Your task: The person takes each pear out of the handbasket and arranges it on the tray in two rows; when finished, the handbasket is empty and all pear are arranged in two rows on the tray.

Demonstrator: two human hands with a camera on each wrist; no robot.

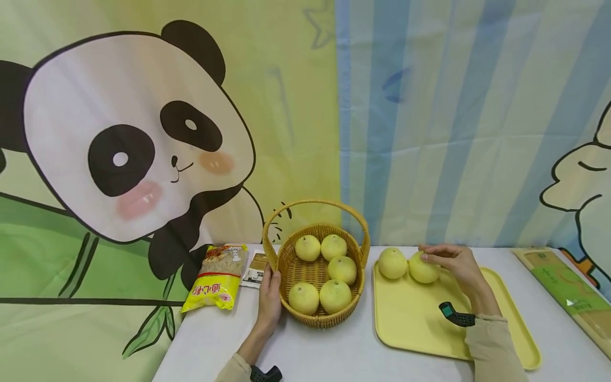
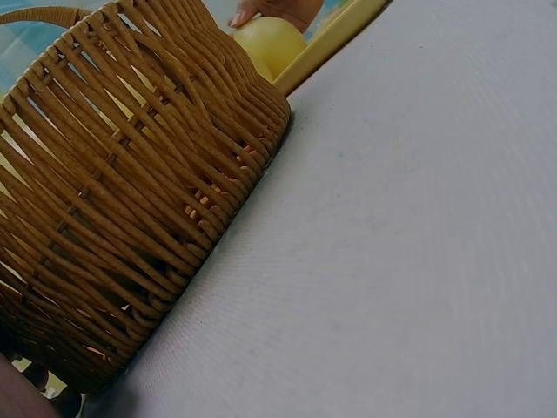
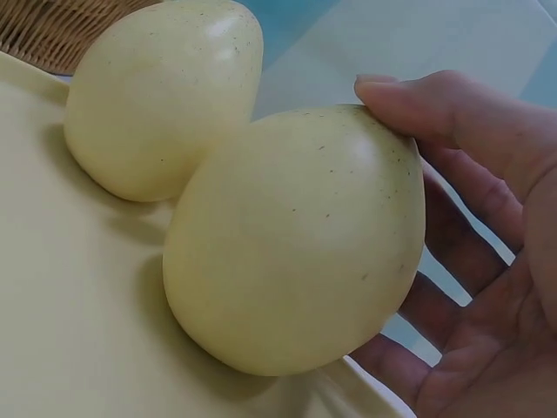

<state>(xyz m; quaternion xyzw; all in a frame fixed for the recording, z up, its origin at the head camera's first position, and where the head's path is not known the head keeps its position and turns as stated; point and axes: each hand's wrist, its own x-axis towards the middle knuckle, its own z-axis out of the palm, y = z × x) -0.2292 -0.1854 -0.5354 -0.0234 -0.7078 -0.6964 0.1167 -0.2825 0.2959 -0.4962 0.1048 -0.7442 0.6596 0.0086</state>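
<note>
A wicker basket [image 1: 323, 320] [image 2: 139, 165] with an arched handle holds several pale yellow-green round fruits [image 1: 304, 298]. My left hand [image 1: 270, 300] rests against the basket's left side; in the left wrist view only a bit of it [image 2: 24, 394] shows. On the yellow tray [image 1: 415, 323] [image 3: 43, 261], two more fruits sit side by side at the back left. My right hand [image 1: 455, 265] [image 3: 479, 226] has its thumb and fingers curled round the right fruit [image 1: 424, 267] [image 3: 296, 244]. The left fruit [image 1: 393, 263] [image 3: 161, 96] touches it.
A yellow-and-clear food bag [image 1: 217, 278] and a small white-and-brown packet [image 1: 254, 269] lie left of the basket. At the far right is a long green-and-tan package [image 1: 568, 292]. A curtain printed with a panda [image 1: 138, 132] hangs behind the white table.
</note>
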